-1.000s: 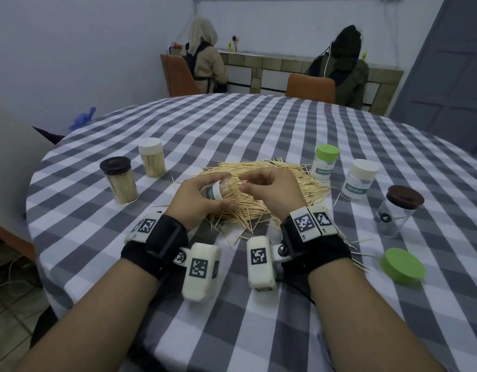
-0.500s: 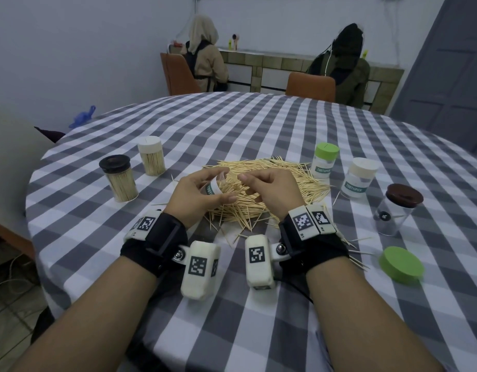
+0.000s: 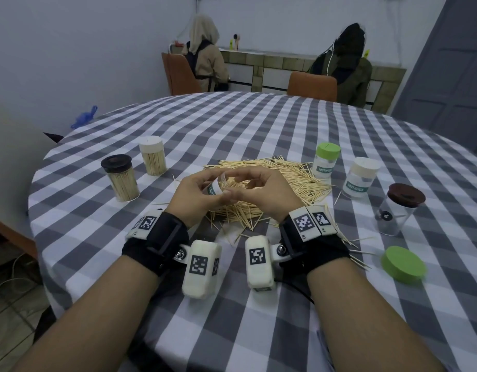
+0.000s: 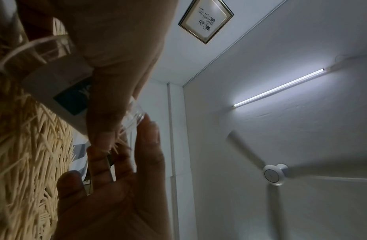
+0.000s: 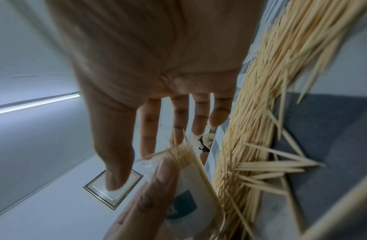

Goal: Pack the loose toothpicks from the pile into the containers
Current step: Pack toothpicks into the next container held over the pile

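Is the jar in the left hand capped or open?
Open. The jar has a bare clear rim in the left hand, toothpicks stick out of its mouth, and a green lid lies loose.

Spinning ceiling fan [image 4: 273, 174], framed picture [image 4: 206, 20].

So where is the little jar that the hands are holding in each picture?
Head: the jar is center, gripped by the left hand.
Left wrist: jar at upper left.
Right wrist: jar at bottom center.
Shared landmark: the toothpick pile.
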